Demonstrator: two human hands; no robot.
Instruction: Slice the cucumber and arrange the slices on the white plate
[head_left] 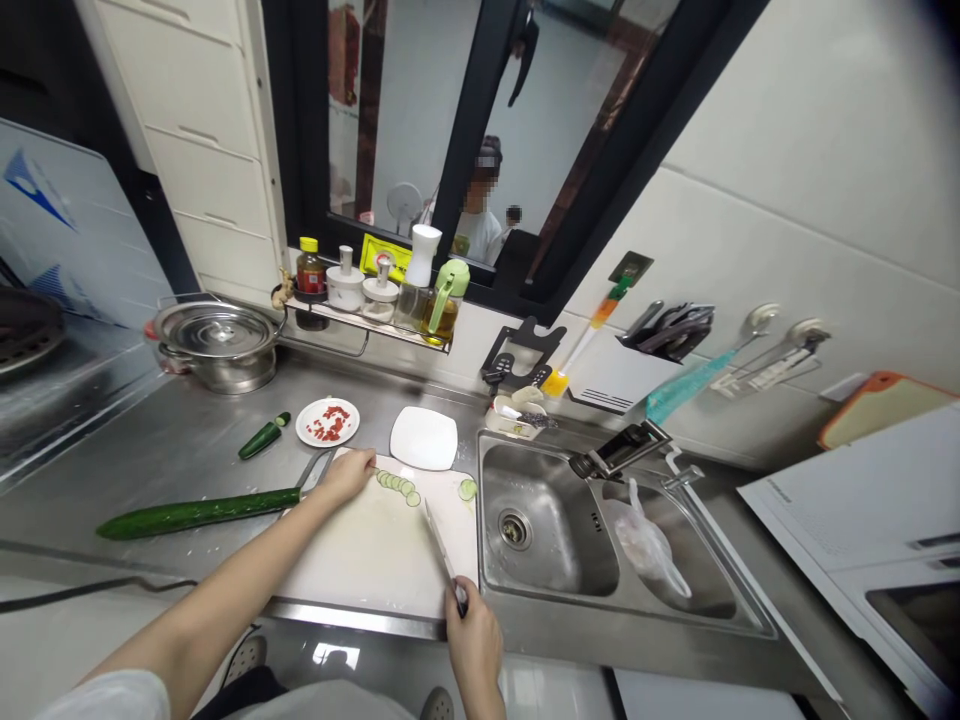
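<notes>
My right hand point(475, 638) is wrapped round the handle of a kitchen knife point(443, 543), its blade angled away over the right part of the white cutting board point(352, 560). A row of thin cucumber slices point(396, 484) lies overlapping on the board, left of the blade. At the far left end of that row is my left hand point(349, 474), fingers drawn together; what they hold, if anything, is hidden. Another few cucumber slices point(467, 489) sit by the board's right edge. A long cucumber point(199, 513) rests on the counter, left of the board.
Behind the board stand a white plate with chopped red pieces point(306, 424) and a square white plate point(424, 438). A short cucumber piece point(259, 441) lies farther left, near a lidded steel pot point(225, 350). To the right is a double sink point(551, 560) with a plastic bag point(645, 540).
</notes>
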